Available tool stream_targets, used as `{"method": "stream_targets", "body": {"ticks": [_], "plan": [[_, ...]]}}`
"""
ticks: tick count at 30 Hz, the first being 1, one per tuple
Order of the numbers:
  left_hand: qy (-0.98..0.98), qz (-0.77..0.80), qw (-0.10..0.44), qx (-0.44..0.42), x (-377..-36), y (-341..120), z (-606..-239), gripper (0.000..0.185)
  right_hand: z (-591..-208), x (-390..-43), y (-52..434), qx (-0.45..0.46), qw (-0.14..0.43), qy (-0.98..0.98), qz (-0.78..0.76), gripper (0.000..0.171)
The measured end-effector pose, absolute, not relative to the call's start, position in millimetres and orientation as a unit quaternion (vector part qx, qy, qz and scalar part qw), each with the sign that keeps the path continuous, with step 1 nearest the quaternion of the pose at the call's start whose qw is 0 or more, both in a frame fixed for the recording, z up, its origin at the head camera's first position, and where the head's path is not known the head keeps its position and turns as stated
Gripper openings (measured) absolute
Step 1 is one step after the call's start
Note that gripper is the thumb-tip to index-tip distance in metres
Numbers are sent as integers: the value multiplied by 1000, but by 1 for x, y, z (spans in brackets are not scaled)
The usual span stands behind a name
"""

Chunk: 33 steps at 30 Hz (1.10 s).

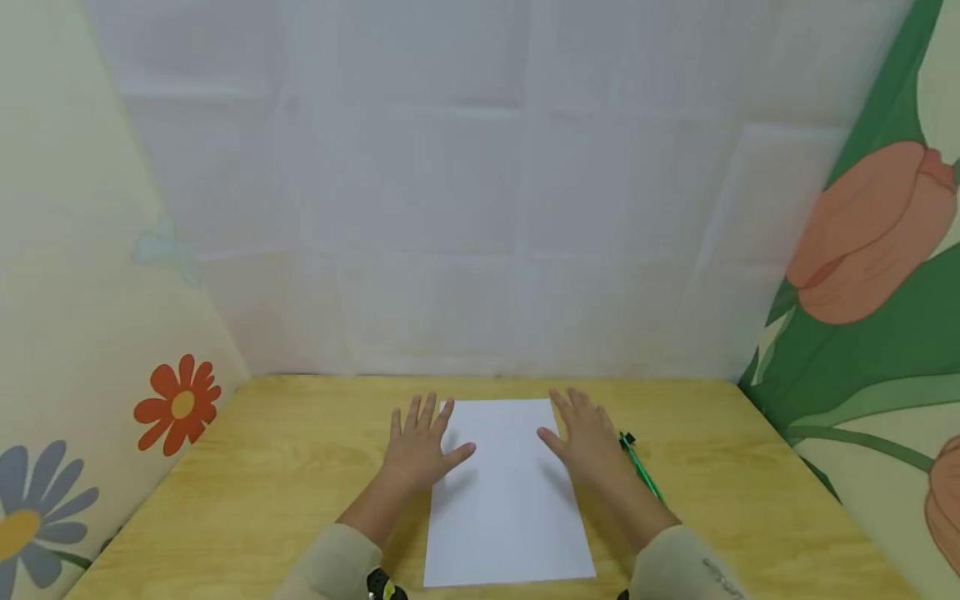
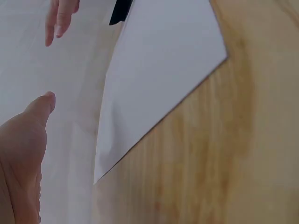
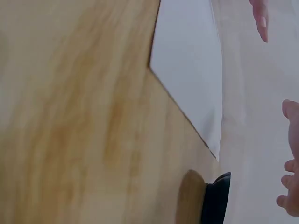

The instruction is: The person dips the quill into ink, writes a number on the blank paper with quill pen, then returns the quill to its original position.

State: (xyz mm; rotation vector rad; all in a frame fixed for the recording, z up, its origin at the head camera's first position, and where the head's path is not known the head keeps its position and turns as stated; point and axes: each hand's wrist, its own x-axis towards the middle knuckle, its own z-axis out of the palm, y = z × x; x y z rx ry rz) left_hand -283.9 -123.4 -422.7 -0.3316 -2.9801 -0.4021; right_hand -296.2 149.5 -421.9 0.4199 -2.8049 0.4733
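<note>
Here both hands [image 1: 420, 450] [image 1: 588, 437] rest flat beside the paper [image 1: 510, 500].

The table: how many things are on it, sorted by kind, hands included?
Sheets of white paper: 1
Green pens: 1
Hands, left hand and right hand, both flat with straight fingers: 2
Total on the wooden table: 4

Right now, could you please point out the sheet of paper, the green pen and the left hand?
sheet of paper [image 1: 510, 500], head view, bare middle.
green pen [image 1: 642, 471], head view, mid barrel.
left hand [image 1: 417, 450], head view, back of hand.
</note>
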Motion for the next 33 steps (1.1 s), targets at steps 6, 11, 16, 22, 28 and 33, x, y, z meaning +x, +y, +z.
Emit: {"method": "stream_targets", "body": {"ticks": [6,11,16,22,28,33], "plan": [[-981,-149,52,-115,-278,-124,-432,97,-419,-287,161,153,132,-958,202,66],[-977,-158,39,-135,-265,-122,-436,98,-420,-276,170,144,120,-953,238,64],[-972,-167,20,-161,-252,-123,-437,96,-420,-268,181,129,103,-945,282,61],[-963,-189,-1,-194,-241,-129,-443,99,-417,-264,195,97,69,-941,318,60],[-953,-222,-12,-204,-232,-134,-455,103,-421,-262,210,83,60,-934,343,60],[-948,-238,-20,-212,-225,-136,-461,107,-425,-259,220,75,51,-927,364,63]]}}
